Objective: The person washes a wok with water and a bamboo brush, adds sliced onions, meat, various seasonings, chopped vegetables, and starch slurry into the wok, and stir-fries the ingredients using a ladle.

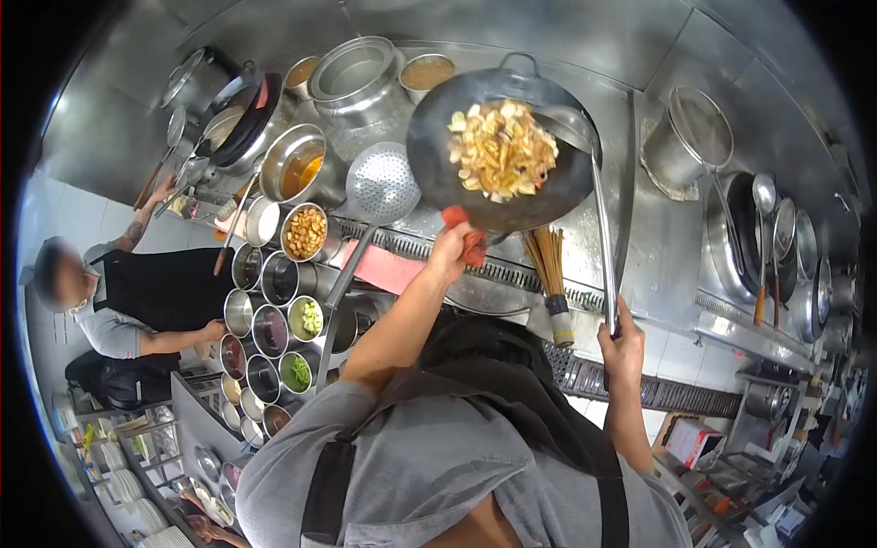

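My left hand (448, 254) grips the near edge of a black wok (434, 151) through a folded red cloth (474, 245). Sliced, browned food (502, 151) sits heaped in the wok; its exact kind I cannot make out. In my right hand (623, 349) is the long metal handle of a ladle (605, 228), its bowl inside the wok at the right of the food. Below the wok, between my hands, stands a bamboo wok brush (546, 265). A perforated skimmer (384, 184) lies just left of the wok.
Several metal pots hold ingredients, including browned cubes (304, 231) and chopped greens (295, 372). A pot of amber liquid (301, 173) stands behind them. At far left a co-worker (110, 283) reaches toward the pots. A strainer pot (699, 128) and hanging ladles (764, 196) are at right.
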